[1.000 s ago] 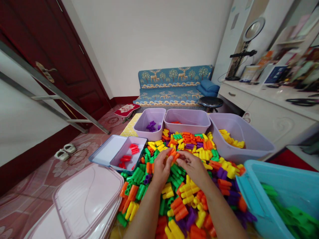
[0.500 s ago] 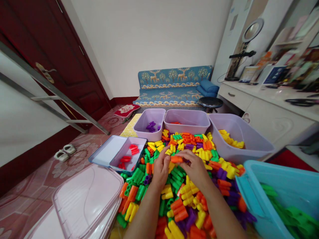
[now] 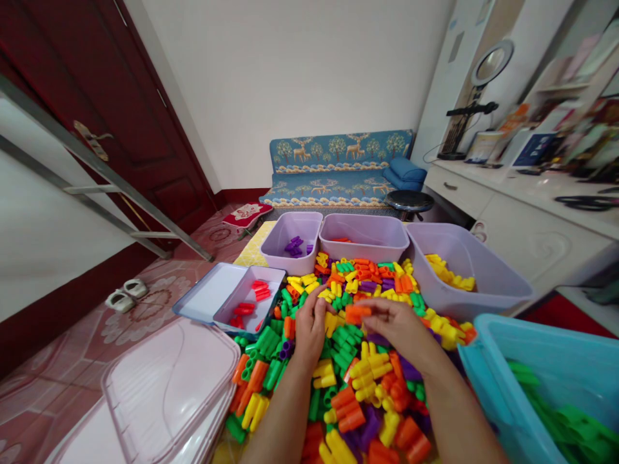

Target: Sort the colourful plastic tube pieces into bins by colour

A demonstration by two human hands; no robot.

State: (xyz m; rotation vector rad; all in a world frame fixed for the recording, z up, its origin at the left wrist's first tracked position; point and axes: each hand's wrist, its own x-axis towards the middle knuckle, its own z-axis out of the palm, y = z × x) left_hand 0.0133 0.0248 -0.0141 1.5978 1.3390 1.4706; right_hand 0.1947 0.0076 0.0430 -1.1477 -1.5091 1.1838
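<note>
Nearest the person, a loose heap of bright plastic tube-like blocks [image 3: 370,372] in yellow, green, orange and purple spreads over the table, with a turquoise plastic tub [image 3: 487,364] holding green blocks at its right side. Over the middle of the heap, the left hand [image 3: 310,328] is loosely curved, thumb near forefinger; no block shows in its grasp, but its palm side is hidden, so whether it holds anything cannot be told. Beside it, the right hand [image 3: 399,327] pinches a small orange ribbed plastic block [image 3: 356,314] by its right end, just above the heap, leaving the other end free towards the left hand. The block looks light, stiff and unlikely to break; its smooth, rounded sides may roll or slip under a careless pinch, so thumb and fingertips probably grip best across the body, pressing from opposite sides, where the grooves between the tubes could steady them. Farther off, along the heap's far edge, stands a lavender plastic bin [image 3: 365,247] with a few orange blocks visible inside.
</note>
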